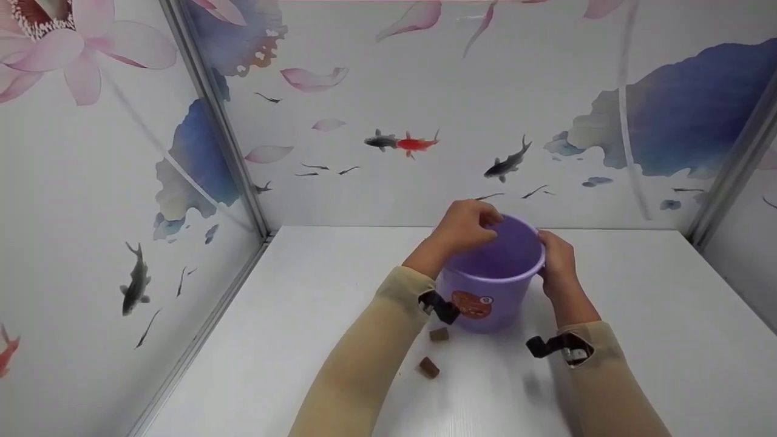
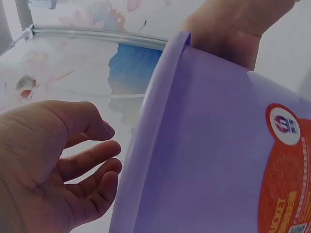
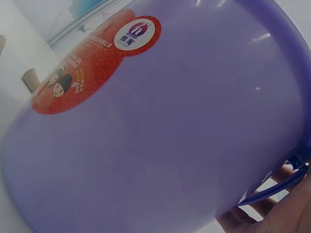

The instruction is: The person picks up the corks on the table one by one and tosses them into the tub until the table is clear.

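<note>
A purple plastic bucket (image 1: 491, 303) stands on the white table, its red label facing the near side. In the head view my left hand (image 1: 464, 227) is at the bucket's left rim. The left wrist view shows that hand (image 2: 58, 160) with loosely bent fingers beside the rim and nothing visible between them. At the bucket's right side, my right hand (image 1: 556, 261) holds the rim. The right wrist view shows its fingers (image 3: 286, 208) bent about the rim near the dark purple handle (image 3: 274, 189). The bucket's bottom inside is hidden.
Two small brown blocks (image 1: 428, 367) lie on the table (image 1: 315, 340) in front of the bucket, one nearly against its base. White panels (image 1: 340, 200) printed with fish and petals enclose the table at the back and sides.
</note>
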The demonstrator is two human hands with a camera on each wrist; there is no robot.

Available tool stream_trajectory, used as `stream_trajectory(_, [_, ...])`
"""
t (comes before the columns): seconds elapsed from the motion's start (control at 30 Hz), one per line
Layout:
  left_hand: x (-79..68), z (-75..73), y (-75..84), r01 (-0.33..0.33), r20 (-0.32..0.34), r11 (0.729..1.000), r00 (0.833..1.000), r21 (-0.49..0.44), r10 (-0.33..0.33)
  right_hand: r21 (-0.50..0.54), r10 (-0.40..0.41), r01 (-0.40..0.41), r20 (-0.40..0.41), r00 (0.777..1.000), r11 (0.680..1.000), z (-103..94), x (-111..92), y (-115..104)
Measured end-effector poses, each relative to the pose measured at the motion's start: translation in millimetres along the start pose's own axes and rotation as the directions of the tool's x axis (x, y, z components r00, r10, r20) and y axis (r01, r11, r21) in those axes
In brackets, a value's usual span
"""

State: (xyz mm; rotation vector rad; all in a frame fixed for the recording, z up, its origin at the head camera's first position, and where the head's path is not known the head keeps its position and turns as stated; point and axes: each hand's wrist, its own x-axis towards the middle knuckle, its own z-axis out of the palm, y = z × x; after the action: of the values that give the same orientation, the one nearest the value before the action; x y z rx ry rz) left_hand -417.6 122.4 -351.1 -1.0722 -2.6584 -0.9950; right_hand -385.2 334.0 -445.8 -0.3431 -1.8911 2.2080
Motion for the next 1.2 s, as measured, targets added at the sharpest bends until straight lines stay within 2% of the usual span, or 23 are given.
stream_trajectory(0.17, [-11.4, -4.6, 0.0, -0.025, -0.009, 1.000, 1.000, 0.002, 0.025, 0.003, 0.006, -0.006, -0.005, 1.000, 1.000, -0.6, 0, 0])
stream_trajectory(0.4, [-30.0, -3.1, 0.0, -0.048, 0.020, 0.997, 0.999, -0.059, 0.049, 0.012, 0.023, -0.023, 0.002, 1.000, 1.000, -0.9, 1, 2])
stream_trajectory(0.57, [-42.1, -4.7, 4.6, -0.097, 0.025, 0.993, 0.995, -0.066, 0.099, 0.007, 0.021, -0.021, 0.005, 1.000, 1.000, -1.4, 2, 2])
stream_trajectory(0.67, [-50.1, -4.7, 7.2, -0.136, 0.022, 0.989, 0.990, -0.058, 0.138, 0.010, 0.016, -0.017, 0.006, 1.000, 1.000, -1.2, 1, 2])
stream_trajectory(0.9, [-72.0, -2.4, 10.9, -0.200, 0.070, 0.978, 0.976, -0.063, 0.204, 0.016, 0.029, -0.029, -0.002, 1.000, 0.999, -0.4, 1, 2])
stream_trajectory(1.2, [-93.5, 0.9, 9.4, -0.289, 0.046, 0.956, 0.956, -0.049, 0.291, 0.061, 0.009, -0.009, -0.007, 1.000, 0.998, 1.1, 1, 0])
